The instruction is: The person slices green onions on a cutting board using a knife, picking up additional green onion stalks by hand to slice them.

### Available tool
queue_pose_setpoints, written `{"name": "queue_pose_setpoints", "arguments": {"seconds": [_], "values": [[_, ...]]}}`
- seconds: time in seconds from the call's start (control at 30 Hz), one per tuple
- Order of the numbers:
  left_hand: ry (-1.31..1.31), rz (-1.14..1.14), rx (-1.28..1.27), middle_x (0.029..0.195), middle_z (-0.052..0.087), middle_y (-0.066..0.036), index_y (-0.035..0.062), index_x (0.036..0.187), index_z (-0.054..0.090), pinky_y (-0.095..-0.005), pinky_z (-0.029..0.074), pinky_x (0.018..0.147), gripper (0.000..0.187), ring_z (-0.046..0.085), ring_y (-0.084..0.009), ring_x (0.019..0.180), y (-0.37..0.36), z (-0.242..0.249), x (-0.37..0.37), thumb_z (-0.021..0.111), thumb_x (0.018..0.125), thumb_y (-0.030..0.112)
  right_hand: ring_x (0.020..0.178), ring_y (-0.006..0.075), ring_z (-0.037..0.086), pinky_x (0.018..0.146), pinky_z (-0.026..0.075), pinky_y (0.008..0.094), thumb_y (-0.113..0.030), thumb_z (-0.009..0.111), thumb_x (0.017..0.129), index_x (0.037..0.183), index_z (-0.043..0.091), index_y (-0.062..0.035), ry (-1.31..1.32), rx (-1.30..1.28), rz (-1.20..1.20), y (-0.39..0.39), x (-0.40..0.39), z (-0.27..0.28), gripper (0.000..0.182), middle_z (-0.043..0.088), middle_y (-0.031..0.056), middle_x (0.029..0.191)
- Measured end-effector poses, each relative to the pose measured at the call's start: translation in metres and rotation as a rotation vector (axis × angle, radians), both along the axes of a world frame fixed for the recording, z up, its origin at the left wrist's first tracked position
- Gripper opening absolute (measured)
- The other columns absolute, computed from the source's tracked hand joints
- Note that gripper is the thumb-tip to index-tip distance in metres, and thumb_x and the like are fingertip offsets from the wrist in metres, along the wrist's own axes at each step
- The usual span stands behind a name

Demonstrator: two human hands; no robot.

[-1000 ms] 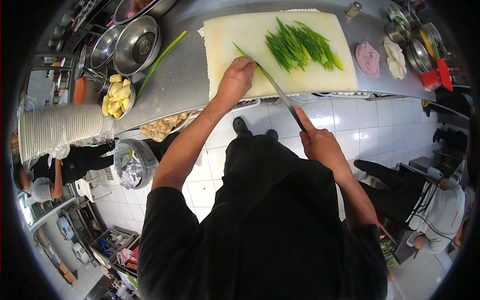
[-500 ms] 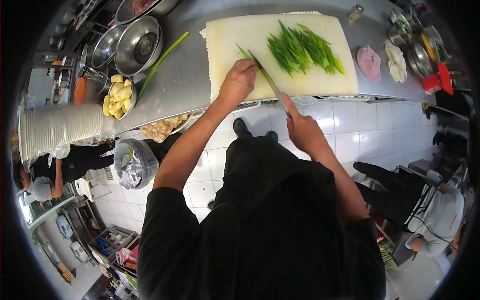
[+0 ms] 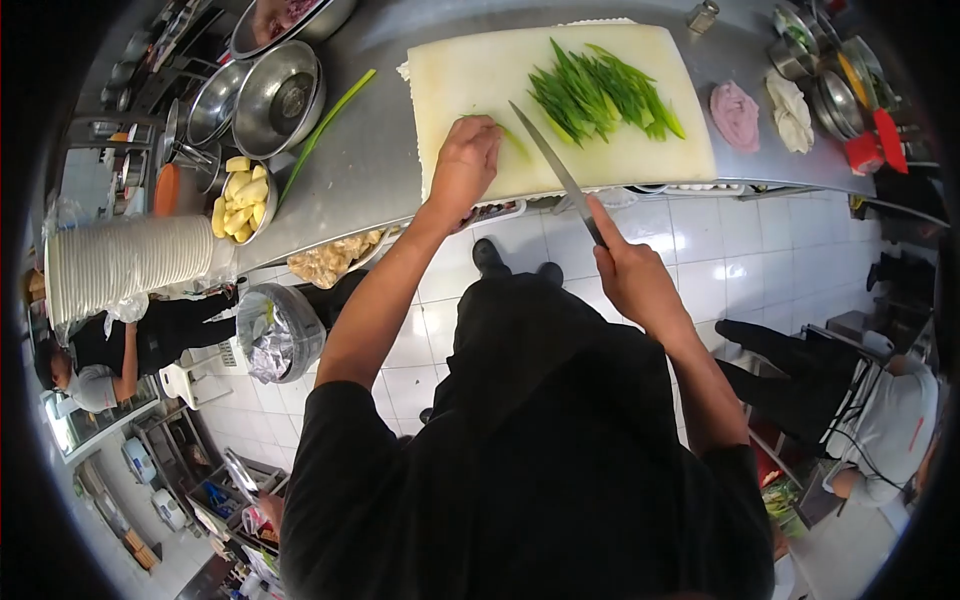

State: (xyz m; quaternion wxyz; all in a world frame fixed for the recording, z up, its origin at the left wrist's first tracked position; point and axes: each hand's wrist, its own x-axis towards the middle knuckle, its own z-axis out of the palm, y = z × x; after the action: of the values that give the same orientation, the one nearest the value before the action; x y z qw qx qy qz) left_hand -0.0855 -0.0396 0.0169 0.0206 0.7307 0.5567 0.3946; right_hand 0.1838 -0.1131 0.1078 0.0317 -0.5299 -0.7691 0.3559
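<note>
A white cutting board [image 3: 480, 70] lies on the steel counter [image 3: 370, 150]. My left hand [image 3: 462, 160] presses a green stalk piece [image 3: 512, 138] down on the board's near left part. In my right hand [image 3: 630, 275] I grip a long knife [image 3: 556, 168] by its handle, forefinger laid along the spine. The blade slants up and left, its tip close to my left fingers. A pile of sliced green stalks [image 3: 605, 92] rests on the board's right half.
Steel bowls [image 3: 275, 95], a bowl of yellow pieces [image 3: 240, 195], a loose green stalk [image 3: 320, 125] and stacked white plates [image 3: 125, 260] lie left. Cloths [image 3: 735, 112] and small pots [image 3: 835, 60] stand right. Other people stand at the left [image 3: 110, 350] and right [image 3: 890, 430].
The knife drew back toward me and swung a little right, off the stalk. My left hand stayed on the stalk, which now lies lower under my fingers.
</note>
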Motion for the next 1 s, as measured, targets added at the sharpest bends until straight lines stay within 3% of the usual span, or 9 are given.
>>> {"name": "queue_pose_setpoints", "arguments": {"seconds": [0.1, 1.0], "values": [[0.046, -0.036, 0.001, 0.099, 0.065, -0.014, -0.0025, 0.092, 0.072, -0.0388, 0.053, 0.084, 0.015, 0.062, -0.0314, 0.095, 0.005, 0.001, -0.003, 0.066, 0.078, -0.006, 0.065, 0.0474, 0.061, 0.069, 0.049, 0.0563, -0.011, 0.053, 0.095, 0.154, 0.024, -0.0213, 0.013, 0.071, 0.03, -0.007, 0.001, -0.001, 0.067, 0.062, 0.0259, 0.066], [0.032, -0.039, -0.006, 0.097, 0.066, -0.013, -0.0025, 0.09, 0.071, -0.0388, 0.053, 0.082, 0.011, 0.064, -0.0314, 0.091, 0.015, -0.006, -0.003, 0.069, 0.079, -0.002, 0.068, 0.0474, 0.063, 0.07, 0.052, 0.0558, -0.011, 0.056, 0.092, 0.154, 0.024, -0.0233, -0.033, 0.078, 0.07, -0.001, -0.007, -0.003, 0.07, 0.063, 0.0272, 0.069]]}}
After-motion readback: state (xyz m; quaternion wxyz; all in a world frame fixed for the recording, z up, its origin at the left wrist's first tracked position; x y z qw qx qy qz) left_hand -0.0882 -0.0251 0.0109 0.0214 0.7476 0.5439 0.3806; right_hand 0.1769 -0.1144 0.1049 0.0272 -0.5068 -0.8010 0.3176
